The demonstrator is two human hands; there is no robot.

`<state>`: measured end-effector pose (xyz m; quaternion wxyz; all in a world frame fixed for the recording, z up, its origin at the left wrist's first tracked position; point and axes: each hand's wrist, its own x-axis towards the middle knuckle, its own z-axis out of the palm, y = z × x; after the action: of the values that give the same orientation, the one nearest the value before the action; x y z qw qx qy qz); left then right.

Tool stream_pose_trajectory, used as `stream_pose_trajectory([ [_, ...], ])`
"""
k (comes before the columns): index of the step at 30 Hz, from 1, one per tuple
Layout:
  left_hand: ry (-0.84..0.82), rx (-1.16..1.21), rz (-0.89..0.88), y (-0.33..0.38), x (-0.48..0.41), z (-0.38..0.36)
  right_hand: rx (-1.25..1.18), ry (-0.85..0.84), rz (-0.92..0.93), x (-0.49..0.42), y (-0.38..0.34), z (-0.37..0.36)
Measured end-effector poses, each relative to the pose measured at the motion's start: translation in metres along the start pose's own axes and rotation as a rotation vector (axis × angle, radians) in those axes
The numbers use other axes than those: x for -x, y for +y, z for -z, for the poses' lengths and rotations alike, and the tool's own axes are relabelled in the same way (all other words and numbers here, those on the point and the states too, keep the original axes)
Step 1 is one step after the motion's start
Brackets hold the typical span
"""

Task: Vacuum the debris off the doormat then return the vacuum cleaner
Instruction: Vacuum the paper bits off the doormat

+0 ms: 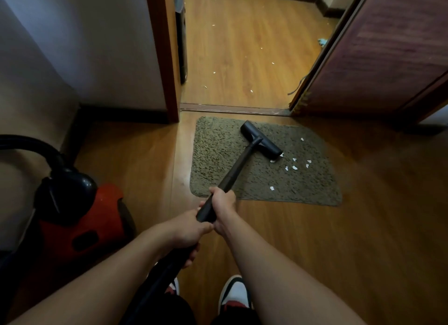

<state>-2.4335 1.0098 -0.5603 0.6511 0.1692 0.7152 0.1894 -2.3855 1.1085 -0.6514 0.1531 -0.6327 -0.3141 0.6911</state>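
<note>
The right grip (224, 203) and, nearer, the left grip (186, 235) both clasp the black wand (238, 164). Its head (261, 139) rests on the doormat (218, 155) beside white scraps (294, 167); the red vacuum cleaner (80, 218) stands near left.

Both my bare forearms reach in, the left from seven o'clock, the right from five. My right hand (224, 204) leads, fingers curled round the vacuum wand (238, 164); my left hand (185, 232) grips it just behind, toward seven o'clock.
</note>
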Motion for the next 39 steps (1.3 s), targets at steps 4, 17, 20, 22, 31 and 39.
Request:
stream_pose_trajectory([
  [4,-0.004,-0.012,0.015,-0.033,0.030,0.000,0.004,0.003,-0.046,0.040,0.028,-0.006],
  [17,-0.033,-0.155,-0.066,-0.107,0.114,-0.004,-0.110,0.018,-0.085,0.121,0.112,-0.015],
  [20,-0.017,-0.227,-0.107,-0.114,0.115,-0.008,-0.129,0.049,-0.089,0.132,0.120,-0.006],
  [22,-0.010,-0.267,-0.112,-0.116,0.115,-0.010,-0.146,0.067,-0.096,0.137,0.122,0.001],
  [31,-0.067,-0.212,-0.080,-0.092,0.096,-0.026,-0.213,0.099,-0.101,0.123,0.106,0.019],
  [39,-0.133,-0.283,-0.022,-0.047,0.060,-0.055,-0.225,0.130,-0.080,0.085,0.073,0.065],
])
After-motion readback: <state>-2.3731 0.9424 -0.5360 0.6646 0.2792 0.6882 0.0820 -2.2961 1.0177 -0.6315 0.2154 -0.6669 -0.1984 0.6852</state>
